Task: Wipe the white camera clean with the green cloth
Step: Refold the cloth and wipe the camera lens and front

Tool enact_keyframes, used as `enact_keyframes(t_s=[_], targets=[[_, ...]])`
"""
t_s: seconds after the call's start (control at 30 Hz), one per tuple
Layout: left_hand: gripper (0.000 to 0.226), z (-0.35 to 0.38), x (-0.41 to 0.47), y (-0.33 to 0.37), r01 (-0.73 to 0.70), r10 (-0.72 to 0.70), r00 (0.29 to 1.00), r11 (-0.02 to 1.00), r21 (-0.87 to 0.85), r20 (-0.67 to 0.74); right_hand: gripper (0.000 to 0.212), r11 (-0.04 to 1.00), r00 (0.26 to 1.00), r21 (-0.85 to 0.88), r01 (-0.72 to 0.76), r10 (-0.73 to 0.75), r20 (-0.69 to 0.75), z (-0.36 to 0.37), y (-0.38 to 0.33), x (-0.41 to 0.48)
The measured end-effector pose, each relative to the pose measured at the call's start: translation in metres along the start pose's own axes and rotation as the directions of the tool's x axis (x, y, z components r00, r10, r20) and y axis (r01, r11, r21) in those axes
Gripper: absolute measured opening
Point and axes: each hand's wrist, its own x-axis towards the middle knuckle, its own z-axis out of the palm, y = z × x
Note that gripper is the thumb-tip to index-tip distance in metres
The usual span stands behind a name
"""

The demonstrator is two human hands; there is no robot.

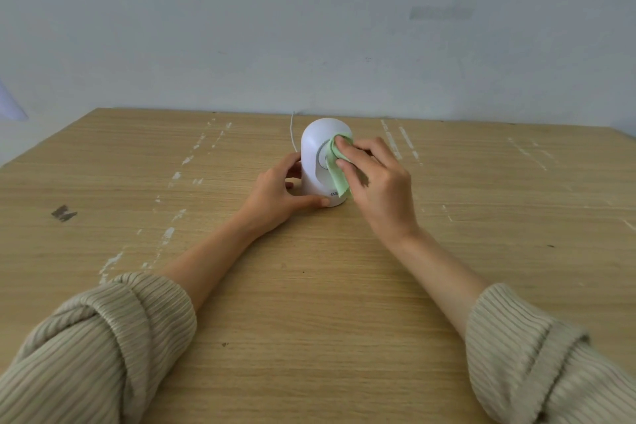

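Bracing the white camera (318, 148) at its base, the left hand (277, 194) grips from nine o'clock so it stays upright on the tabletop (309, 303), while the right hand (377, 179) presses the green cloth (336, 169) against its front face, fingers clenched on the fabric.

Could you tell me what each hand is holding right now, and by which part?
The right hand pinches the green cloth near its upper end, pressed to the camera's front. The left hand grips the white camera around its lower body.

Smooth plastic camera (315, 148), soft cloth (339, 175), scuffed wooden table (309, 303).
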Motion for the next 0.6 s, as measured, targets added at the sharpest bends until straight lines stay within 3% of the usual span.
enact_keyframes(t_s=[0.1, 0.27, 0.43, 0.6], targets=[[0.072, 0.0, -0.001, 0.001, -0.014, 0.014, 1.0, 1.0, 0.016, 0.002, 0.027, 0.965, 0.967, 0.103, -0.241, 0.248, -0.059, 0.003, -0.012, -0.003], [0.062, 0.0, -0.001, 0.002, -0.024, 0.024, 1.0, 0.999, 0.041, 0.002, 0.027, 0.838, 0.841, 0.194, -0.51, 0.533, -0.089, 0.007, -0.029, -0.004], [0.051, 0.001, -0.003, 0.005, -0.027, 0.027, 0.999, 1.0, 0.007, -0.017, 0.027, 0.782, 0.782, 0.182, -0.597, 0.617, -0.088, 0.011, -0.032, -0.005], [0.063, 0.002, -0.003, 0.005, -0.031, 0.031, 0.999, 0.999, 0.017, -0.019, 0.028, 0.792, 0.791, 0.154, -0.591, 0.606, -0.086, 0.01, -0.029, -0.006]])
